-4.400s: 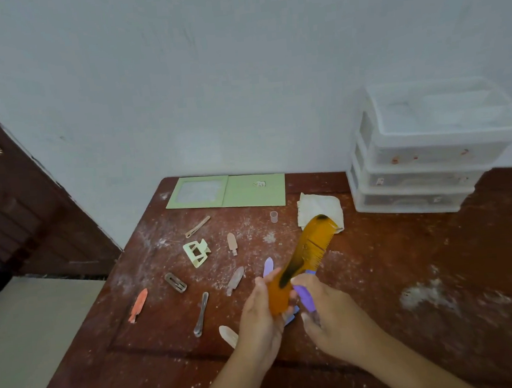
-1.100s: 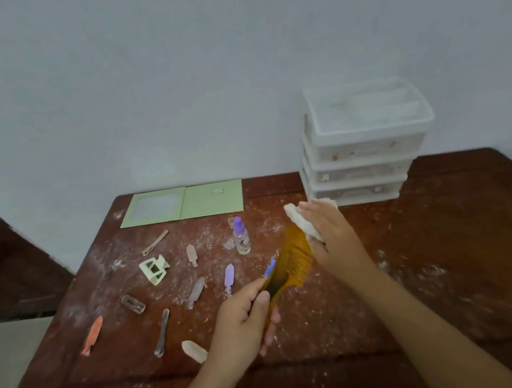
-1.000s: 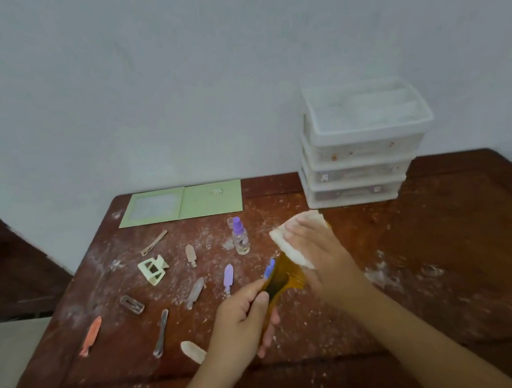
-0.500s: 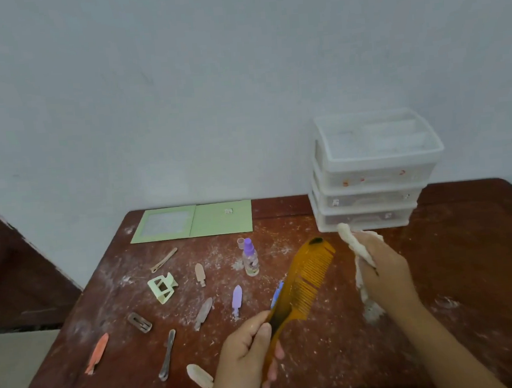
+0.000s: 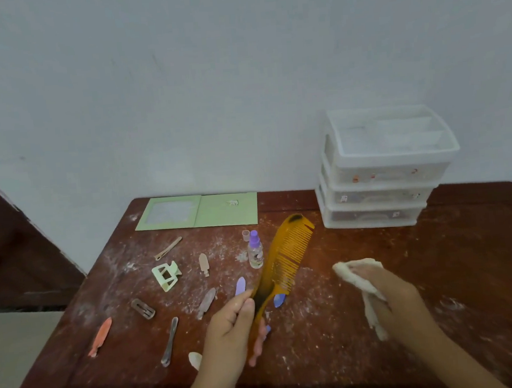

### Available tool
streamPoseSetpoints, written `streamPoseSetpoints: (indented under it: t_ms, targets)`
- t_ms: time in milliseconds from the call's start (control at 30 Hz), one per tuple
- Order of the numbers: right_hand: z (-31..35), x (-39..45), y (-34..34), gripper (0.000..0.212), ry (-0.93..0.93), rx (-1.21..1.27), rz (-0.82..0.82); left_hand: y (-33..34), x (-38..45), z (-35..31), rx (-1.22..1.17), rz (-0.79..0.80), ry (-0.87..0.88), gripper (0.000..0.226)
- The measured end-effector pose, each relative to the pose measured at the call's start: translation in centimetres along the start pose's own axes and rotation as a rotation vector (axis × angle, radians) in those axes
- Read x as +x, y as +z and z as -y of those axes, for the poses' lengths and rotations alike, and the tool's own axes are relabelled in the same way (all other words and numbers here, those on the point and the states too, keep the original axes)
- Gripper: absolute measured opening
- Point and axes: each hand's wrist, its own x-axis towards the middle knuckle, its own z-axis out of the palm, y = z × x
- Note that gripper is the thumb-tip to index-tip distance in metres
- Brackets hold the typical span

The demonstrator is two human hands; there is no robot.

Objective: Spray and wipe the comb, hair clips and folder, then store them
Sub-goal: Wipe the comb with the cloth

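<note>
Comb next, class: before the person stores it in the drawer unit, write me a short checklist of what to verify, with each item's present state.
1. Comb firmly held: ok, the left hand grips its handle, teeth end raised off the table.
2. Cloth clear of the comb: ok, bunched in the right hand, apart from the teeth.
3. Comb wiped clean: cannot tell; a dark patch shows near the handle and at the tip.
4. Drawer unit ready to receive: not ok, all three drawers look shut; only the top tray is open.
5. Path to the drawers: ok, the spray bottle stands left of the comb, not between it and the drawers.
</note>
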Motion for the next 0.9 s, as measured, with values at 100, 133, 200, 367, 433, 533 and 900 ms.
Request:
streamPoseSetpoints:
  t_ms: [100, 133, 200, 367, 433, 533, 900]
  targets:
    - [1.8, 0.8, -0.7, 0.030, 0.169, 0.148, -0.153, 0.0, 0.2, 0.8, 0.089, 0.029, -0.092, 0.038]
    - [2.3, 1.1, -0.8, 0.032, 0.229, 0.178, -0.172, 0.1, 0.3, 1.0, 0.110, 0.030, -0.133, 0.040]
    - [3.4, 1.7, -0.8, 0.029, 0.284, 0.269, -0.181, 0.2, 0.6, 1.4, 0.135, 0.042, -0.195, 0.035]
    - [5.7, 2.0, 0.6, 0.046, -0.056, 0.133, -0.081, 0.0, 0.3, 1.6, 0.417, 0.157, -0.092, 0.018]
    - [6.0, 2.0, 2.2, 0.039, -0.332, -0.056, 0.018, 0.0, -0.1, 1.6, 0.556, 0.117, 0.065, 0.035]
    - [5.7, 1.6, 4.5, 0.036, -0.606, -0.262, 0.174, -0.1, -0.4, 0.9, 0.716, 0.027, 0.244, 0.026]
    - [3.7, 4.4, 4.1, 0.059, -0.213, -0.316, 0.033, -0.6, -1.5, 1.3, 0.893, -0.012, 0.279, 0.037]
